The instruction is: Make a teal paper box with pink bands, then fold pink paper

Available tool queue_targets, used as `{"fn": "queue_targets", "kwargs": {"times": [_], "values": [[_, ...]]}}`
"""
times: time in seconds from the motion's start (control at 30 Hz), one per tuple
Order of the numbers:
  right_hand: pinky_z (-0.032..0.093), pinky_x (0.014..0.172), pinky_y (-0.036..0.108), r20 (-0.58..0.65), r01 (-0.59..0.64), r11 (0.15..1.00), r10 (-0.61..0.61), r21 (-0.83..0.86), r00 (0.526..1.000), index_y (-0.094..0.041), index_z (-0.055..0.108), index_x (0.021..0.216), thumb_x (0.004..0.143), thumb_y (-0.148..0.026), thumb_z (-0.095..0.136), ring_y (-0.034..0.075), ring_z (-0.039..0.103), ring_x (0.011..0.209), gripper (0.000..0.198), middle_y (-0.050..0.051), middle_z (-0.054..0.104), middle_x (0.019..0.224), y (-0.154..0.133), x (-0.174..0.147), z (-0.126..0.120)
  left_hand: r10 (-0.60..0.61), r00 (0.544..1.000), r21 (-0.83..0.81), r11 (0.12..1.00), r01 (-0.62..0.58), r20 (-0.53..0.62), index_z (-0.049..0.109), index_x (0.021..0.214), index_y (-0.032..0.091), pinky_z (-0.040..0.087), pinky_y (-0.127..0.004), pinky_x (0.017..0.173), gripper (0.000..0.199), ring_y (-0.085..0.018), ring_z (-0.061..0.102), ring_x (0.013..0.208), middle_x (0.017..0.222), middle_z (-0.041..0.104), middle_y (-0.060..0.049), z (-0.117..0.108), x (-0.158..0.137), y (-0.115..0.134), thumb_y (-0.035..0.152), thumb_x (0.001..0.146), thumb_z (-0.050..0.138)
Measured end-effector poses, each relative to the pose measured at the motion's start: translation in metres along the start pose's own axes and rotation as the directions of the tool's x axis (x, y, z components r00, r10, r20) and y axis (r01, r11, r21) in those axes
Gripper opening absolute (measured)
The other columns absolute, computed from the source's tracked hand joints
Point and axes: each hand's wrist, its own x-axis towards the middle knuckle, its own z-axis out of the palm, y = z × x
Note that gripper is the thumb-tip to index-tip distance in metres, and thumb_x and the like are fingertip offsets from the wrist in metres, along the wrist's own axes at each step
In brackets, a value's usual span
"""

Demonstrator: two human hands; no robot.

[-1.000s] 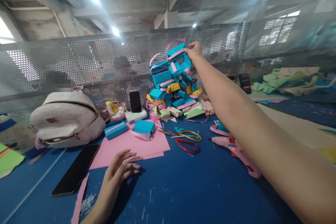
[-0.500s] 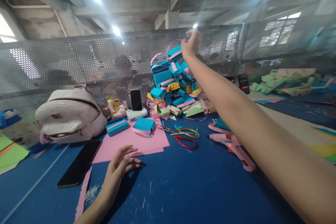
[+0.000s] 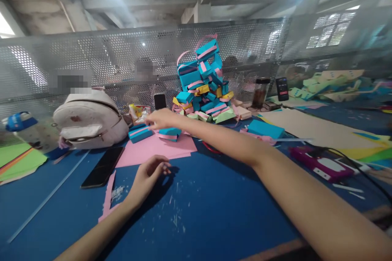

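My right hand (image 3: 161,119) reaches across to the left, over two small blue paper boxes. Its fingertips hang just above the blue box with a pink strip (image 3: 140,133); they are small and blurred, so I cannot see whether they touch it. The second blue box (image 3: 169,134) lies under my right wrist on pink paper sheets (image 3: 159,149). Nearer to me, my left hand (image 3: 152,172) rests by the table with loosely curled, parted fingers and nothing in them. A tall pile of blue, yellow and pink paper boxes (image 3: 190,78) leans against the mesh screen.
A white backpack (image 3: 88,120) and a black phone (image 3: 103,167) are on the left. Red-handled scissors (image 3: 211,147) lie partly under my right forearm. On the right are a blue paper piece (image 3: 266,129), a purple device (image 3: 318,164) with a cable, and a dark jar (image 3: 260,93).
My right hand has come down from the top of the box pile and swung left to the two blue boxes. My left hand's fingers have curled a little. The view has shifted.
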Motion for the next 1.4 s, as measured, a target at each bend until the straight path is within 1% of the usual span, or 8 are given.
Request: {"fn": "queue_targets", "kwargs": {"times": [0.13, 0.27, 0.4, 0.77, 0.9, 1.13, 1.27, 1.4], "values": [[0.053, 0.084, 0.040, 0.279, 0.078, 0.995, -0.058, -0.060, 0.958, -0.015, 0.065, 0.110, 0.093, -0.039, 0.063, 0.021, 0.064, 0.098, 0.029, 0.007, 0.066, 0.110, -0.054, -0.010, 0.028, 0.071, 0.989, 0.154, 0.984, -0.091, 0.128, 0.064, 0.096, 0.015, 0.052, -0.035, 0.080, 0.029, -0.016, 0.066, 0.082, 0.087, 0.068, -0.003, 0.006, -0.008, 0.006, 0.042, 0.097, 0.054], [0.054, 0.086, 0.042, 0.430, 0.047, 0.991, 0.010, -0.123, 0.903, -0.014, 0.062, 0.115, 0.095, -0.034, 0.062, 0.021, 0.064, 0.099, 0.028, 0.008, 0.063, 0.114, -0.073, -0.023, 0.039, 0.117, 0.969, 0.240, 0.956, -0.169, 0.219, 0.064, 0.092, 0.014, 0.053, -0.035, 0.077, 0.031, -0.015, 0.065, 0.077, 0.081, 0.066, -0.001, 0.008, -0.012, 0.009, 0.042, 0.098, 0.052], [0.054, 0.087, 0.042, 0.467, 0.021, 0.987, 0.058, -0.162, 0.882, -0.014, 0.059, 0.120, 0.095, -0.034, 0.061, 0.022, 0.063, 0.103, 0.032, 0.010, 0.061, 0.120, -0.075, -0.035, 0.040, 0.152, 0.959, 0.270, 0.938, -0.216, 0.239, 0.064, 0.093, 0.014, 0.054, -0.034, 0.076, 0.031, -0.014, 0.065, 0.075, 0.081, 0.066, -0.001, 0.006, -0.012, 0.009, 0.042, 0.099, 0.052], [0.055, 0.086, 0.042, 0.447, -0.017, 0.992, 0.071, -0.124, 0.892, -0.015, 0.058, 0.122, 0.096, -0.034, 0.060, 0.022, 0.063, 0.103, 0.033, 0.010, 0.060, 0.121, -0.068, -0.042, 0.045, 0.171, 0.951, 0.343, 0.904, -0.256, 0.258, 0.064, 0.096, 0.014, 0.055, -0.033, 0.074, 0.029, -0.014, 0.065, 0.075, 0.083, 0.066, -0.001, 0.006, -0.013, 0.010, 0.040, 0.099, 0.051], [0.055, 0.085, 0.042, 0.452, -0.034, 0.994, 0.078, -0.104, 0.888, -0.015, 0.059, 0.121, 0.096, -0.035, 0.060, 0.022, 0.063, 0.101, 0.032, 0.009, 0.061, 0.118, -0.065, -0.047, 0.043, 0.163, 0.967, 0.452, 0.860, -0.237, 0.197, 0.064, 0.102, 0.014, 0.055, -0.037, 0.080, 0.027, -0.017, 0.066, 0.085, 0.095, 0.067, -0.003, -0.017, 0.003, 0.005, 0.039, 0.098, 0.055], [0.055, 0.086, 0.042, 0.429, -0.016, 0.995, 0.059, -0.103, 0.901, -0.015, 0.059, 0.119, 0.095, -0.033, 0.061, 0.022, 0.063, 0.102, 0.030, 0.009, 0.061, 0.118, -0.069, -0.057, 0.042, 0.048, 0.998, 0.639, 0.767, -0.056, 0.030, 0.062, 0.113, 0.018, 0.053, -0.043, 0.091, 0.026, -0.021, 0.062, 0.105, 0.119, 0.062, -0.008, -0.092, 0.028, -0.020, 0.035, 0.094, 0.060], [0.055, 0.085, 0.041, 0.438, 0.007, 0.996, 0.034, -0.092, 0.899, -0.015, 0.059, 0.120, 0.096, -0.034, 0.060, 0.022, 0.063, 0.101, 0.031, 0.009, 0.061, 0.118, -0.061, -0.062, 0.038, -0.053, 0.997, 0.585, 0.807, 0.077, -0.058, 0.062, 0.113, 0.019, 0.053, -0.042, 0.091, 0.024, -0.021, 0.062, 0.105, 0.121, 0.062, -0.008, -0.106, 0.028, -0.028, 0.034, 0.094, 0.060], [0.055, 0.085, 0.042, 0.443, 0.033, 0.997, -0.001, -0.065, 0.897, -0.015, 0.058, 0.121, 0.096, -0.034, 0.060, 0.022, 0.063, 0.102, 0.032, 0.009, 0.061, 0.119, -0.054, -0.064, 0.037, -0.149, 0.960, 0.393, 0.889, 0.235, -0.238, 0.060, 0.119, 0.017, 0.053, -0.044, 0.090, 0.030, -0.022, 0.062, 0.107, 0.123, 0.060, -0.009, -0.108, 0.033, -0.025, 0.035, 0.095, 0.060]]}}
